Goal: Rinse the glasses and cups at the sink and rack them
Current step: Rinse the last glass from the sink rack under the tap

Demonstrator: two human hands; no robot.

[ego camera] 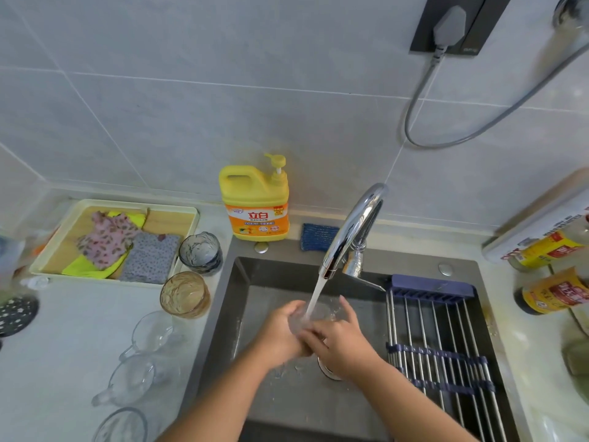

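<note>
Over the grey sink point(236, 301) both my hands hold one clear glass point(322, 311) under the running stream from the chrome faucet point(353, 224). My left hand point(282, 333) grips the glass from the left and my right hand point(338, 339) wraps it from the right. Most of the glass is hidden by fingers and water. On the counter to the left stand a blue-tinted glass point(200, 252), an amber glass point(185, 295) and three clear handled cups point(153, 330) point(134, 378) point(122, 425). A roll-up metal rack point(443, 342) spans the sink's right side with nothing on it.
A yellow detergent bottle point(256, 202) and a blue sponge point(317, 236) sit behind the sink. A tray of cloths point(118, 240) lies at the back left. Sauce bottles point(551, 291) crowd the right counter. A grey cable point(452, 135) hangs on the wall.
</note>
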